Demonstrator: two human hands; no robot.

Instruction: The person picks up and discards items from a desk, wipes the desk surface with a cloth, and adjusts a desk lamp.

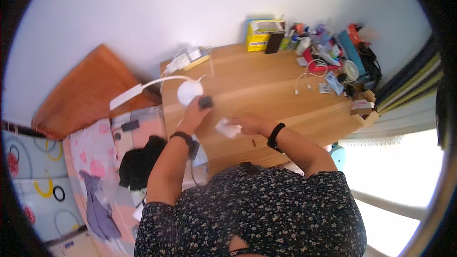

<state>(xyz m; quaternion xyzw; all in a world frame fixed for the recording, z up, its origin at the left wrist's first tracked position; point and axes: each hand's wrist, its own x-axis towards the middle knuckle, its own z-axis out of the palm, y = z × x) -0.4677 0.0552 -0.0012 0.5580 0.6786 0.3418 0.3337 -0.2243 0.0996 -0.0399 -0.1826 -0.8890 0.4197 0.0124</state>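
Over the left part of the wooden desk (247, 85), my left hand (193, 115) is closed around a small dark block-shaped object (205, 102), whose kind I cannot make out. Just behind that hand stands a white desk lamp (189, 93) with a round base and bent neck. My right hand (248, 124) pinches a crumpled white tissue (227, 128), held apart from the dark object. A small brown stick-like piece (253, 143) lies on the desk near my right wrist.
A yellow box (257, 38) and a black box (274, 42) stand by the wall. Bottles and a red tray (318, 62) crowd the far right corner, with a white cable (307, 74) before them. An open carton (364, 107) sits at the right edge; a bed (97, 145) is left.
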